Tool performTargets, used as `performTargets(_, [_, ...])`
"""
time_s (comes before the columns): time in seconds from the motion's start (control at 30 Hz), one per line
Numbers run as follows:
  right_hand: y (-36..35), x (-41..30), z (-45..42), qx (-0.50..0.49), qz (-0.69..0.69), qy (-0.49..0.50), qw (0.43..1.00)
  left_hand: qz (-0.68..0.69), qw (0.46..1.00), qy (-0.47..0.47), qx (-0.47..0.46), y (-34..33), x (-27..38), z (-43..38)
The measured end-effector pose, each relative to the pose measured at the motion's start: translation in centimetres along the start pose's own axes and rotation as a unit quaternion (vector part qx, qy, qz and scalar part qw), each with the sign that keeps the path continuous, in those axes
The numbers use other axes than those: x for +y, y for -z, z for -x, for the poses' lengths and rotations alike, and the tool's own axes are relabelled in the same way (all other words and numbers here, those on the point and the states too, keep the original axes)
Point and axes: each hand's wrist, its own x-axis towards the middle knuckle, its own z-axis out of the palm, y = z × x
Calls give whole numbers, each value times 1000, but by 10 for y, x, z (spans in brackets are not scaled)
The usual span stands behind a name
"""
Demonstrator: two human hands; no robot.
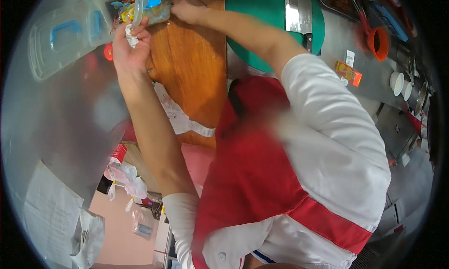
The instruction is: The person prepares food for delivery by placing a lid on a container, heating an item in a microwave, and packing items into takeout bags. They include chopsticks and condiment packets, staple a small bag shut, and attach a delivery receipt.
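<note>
My left hand (135,46) is at the upper left with a crumpled white tissue (131,36) in its curled fingers. Its fingertips reach the edge of a clear plastic container (161,14) with a blue latch. My right hand (186,11) lies just right of that container, near the top end of an orange-brown wooden board (189,58); its fingers are partly hidden, and whether it holds anything cannot be told. Small colourful wrapped items (127,11) lie left of the container. Two cleavers (300,14) rest on a round green cutting board (256,60) beyond my right forearm.
Another clear container with a blue handle (66,44) stands at the upper left, near a red cap (108,51). Printed paper slips (173,111) lie on the wooden board. An orange cup (379,44), a small orange-yellow box (348,73) and white bowls (396,83) sit on the steel counter at right.
</note>
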Motion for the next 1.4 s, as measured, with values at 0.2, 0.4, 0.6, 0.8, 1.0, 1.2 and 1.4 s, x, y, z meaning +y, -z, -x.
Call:
performTargets(0.2, [15, -51, 29, -47, 4, 79, 996, -10, 1000, -6, 12, -1, -3, 3])
performTargets(0.4, [0, -91, 77, -86, -51, 208, 973, 24, 998, 48, -10, 18, -10, -12])
performTargets(0.6, [-27, -139, 152, -185, -67, 274, 941, -96, 995, -17, -21, 14, -45, -6])
performTargets(0.8, [-8, -105, 164, -109, -92, 96, 985, -71, 989, -118, 45, 82, -72, 80])
performTargets(1.0, [32, -35, 133, 50, 39, -97, 993, -17, 983, -73, 165, 171, -214, 197])
performTargets(1.2, [-16, -109, 151, 7, 37, 106, 994, 53, 973, -45, 218, 208, -302, 226])
performTargets(1.4, [-23, -191, 205, -153, -14, 243, 958, 10, 965, -65, 254, 202, -307, 243])
